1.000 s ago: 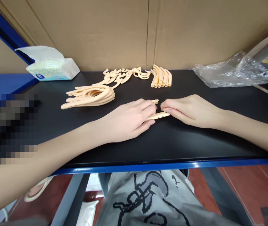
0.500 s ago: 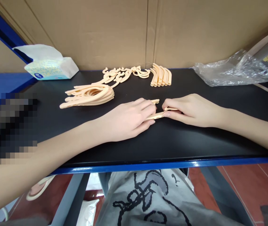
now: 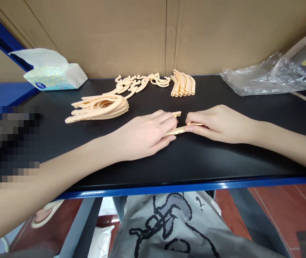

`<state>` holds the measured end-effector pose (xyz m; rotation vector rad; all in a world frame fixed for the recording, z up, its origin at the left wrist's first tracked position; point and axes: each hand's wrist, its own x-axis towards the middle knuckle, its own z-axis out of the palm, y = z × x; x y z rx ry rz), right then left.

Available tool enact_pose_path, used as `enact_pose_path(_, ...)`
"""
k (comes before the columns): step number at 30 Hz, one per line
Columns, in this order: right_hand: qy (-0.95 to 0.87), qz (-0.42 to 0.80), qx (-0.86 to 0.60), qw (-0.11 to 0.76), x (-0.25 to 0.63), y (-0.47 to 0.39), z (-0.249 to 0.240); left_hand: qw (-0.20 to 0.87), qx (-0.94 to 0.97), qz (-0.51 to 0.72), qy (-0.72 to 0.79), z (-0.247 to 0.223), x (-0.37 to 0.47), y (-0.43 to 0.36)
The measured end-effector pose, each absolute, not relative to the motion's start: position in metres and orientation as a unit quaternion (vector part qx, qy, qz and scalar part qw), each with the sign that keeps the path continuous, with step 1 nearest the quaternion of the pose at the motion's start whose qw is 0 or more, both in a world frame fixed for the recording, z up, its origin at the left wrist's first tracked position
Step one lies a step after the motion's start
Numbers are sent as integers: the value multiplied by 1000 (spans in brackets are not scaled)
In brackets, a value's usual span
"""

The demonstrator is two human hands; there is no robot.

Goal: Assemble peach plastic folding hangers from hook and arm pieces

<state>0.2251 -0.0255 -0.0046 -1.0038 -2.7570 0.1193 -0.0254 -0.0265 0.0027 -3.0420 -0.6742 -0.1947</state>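
Observation:
My left hand [image 3: 153, 132] is closed over a cream plastic hanger piece [image 3: 179, 130], palm down on the black tabletop. The piece's slotted end pokes out to the right between thumb and fingers, and another cream end [image 3: 177, 114] shows beyond the knuckles. My right hand [image 3: 220, 123] pinches a slim cream strip [image 3: 196, 124] between thumb and fingers, against the tip of that hanger piece. Fingers hide how the two parts meet. Folded hangers [image 3: 99, 107] lie stacked to the left, just behind my left forearm.
Behind are a heap of cream hooks [image 3: 133, 84] and a row of curved hanger arms [image 3: 183, 84]. A tissue pack [image 3: 56, 76] stands back left; a clear plastic bag [image 3: 257, 79] lies back right. Cardboard [image 3: 115, 36] walls the rear, and a blue edge [image 3: 153, 191] borders the front.
The slim strip in my right hand has tilted down slightly and sits closer against the hanger piece. My left hand keeps its grip, and the view has shifted a little.

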Motion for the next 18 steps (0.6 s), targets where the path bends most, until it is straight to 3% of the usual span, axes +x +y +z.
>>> enact_pose_path(18, -938, 26, -333, 91, 225, -25, -4, 9, -977, -71, -203, -1, -27, -25)
